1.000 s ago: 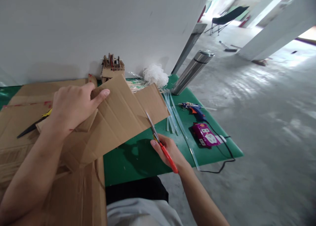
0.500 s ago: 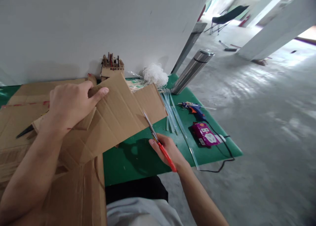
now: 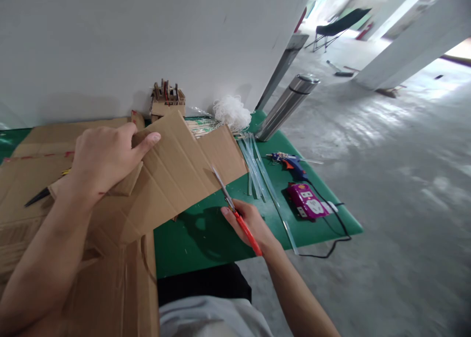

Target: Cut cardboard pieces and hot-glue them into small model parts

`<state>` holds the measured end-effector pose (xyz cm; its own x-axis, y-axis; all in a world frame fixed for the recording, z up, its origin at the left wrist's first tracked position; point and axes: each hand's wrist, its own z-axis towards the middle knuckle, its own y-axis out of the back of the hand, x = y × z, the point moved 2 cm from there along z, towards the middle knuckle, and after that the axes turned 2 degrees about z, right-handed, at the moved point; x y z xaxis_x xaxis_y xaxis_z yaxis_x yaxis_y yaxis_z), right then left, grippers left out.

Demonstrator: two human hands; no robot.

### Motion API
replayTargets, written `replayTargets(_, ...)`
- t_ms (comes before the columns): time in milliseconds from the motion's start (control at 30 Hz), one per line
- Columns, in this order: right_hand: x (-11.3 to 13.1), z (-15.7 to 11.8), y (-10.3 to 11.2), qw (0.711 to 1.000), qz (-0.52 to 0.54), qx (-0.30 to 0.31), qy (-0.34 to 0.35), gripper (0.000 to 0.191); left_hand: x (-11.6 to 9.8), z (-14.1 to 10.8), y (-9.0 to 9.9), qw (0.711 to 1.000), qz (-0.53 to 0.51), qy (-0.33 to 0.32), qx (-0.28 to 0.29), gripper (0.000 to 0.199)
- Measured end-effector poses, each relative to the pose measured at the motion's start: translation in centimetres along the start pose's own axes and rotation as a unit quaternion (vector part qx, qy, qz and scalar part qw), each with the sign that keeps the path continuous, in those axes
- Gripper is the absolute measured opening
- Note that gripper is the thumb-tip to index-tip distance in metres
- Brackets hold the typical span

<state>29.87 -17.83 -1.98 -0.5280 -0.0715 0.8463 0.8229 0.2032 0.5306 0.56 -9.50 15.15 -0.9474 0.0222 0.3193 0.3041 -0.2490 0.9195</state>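
My left hand (image 3: pixel 106 158) grips the upper edge of a folded brown cardboard sheet (image 3: pixel 165 175), thumb in front and fingers hidden behind. My right hand (image 3: pixel 248 224) is wrapped round red-handled scissors (image 3: pixel 230 202) at the sheet's lower right edge. The scissors' blades lie across the cardboard near its right end, pointing up and left. A slit runs down from the sheet's top edge towards the blade tips, with a flap of cardboard to its right. More cardboard (image 3: pixel 121 288) lies beneath my left arm.
On the green table (image 3: pixel 206 248) to the right are clear glue sticks (image 3: pixel 257 170), a blue glue gun (image 3: pixel 290 164) and a purple power strip (image 3: pixel 306 199) with a black cord. Behind stand a steel flask (image 3: pixel 287 106), white rubber bands (image 3: pixel 231 112) and a small cardboard box (image 3: pixel 167 101).
Almost nothing differs. The cardboard's right end and the scissors have shifted very slightly left; both hands keep their hold.
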Motion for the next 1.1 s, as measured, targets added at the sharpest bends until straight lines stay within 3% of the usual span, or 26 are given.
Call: replayTargets(1100,-0.5,0.58,-0.4,0.998,0.049,-0.009,-0.033,0.052,-0.28,0.01,0.21,1.0,-0.007,0.011,0.014,0.084)
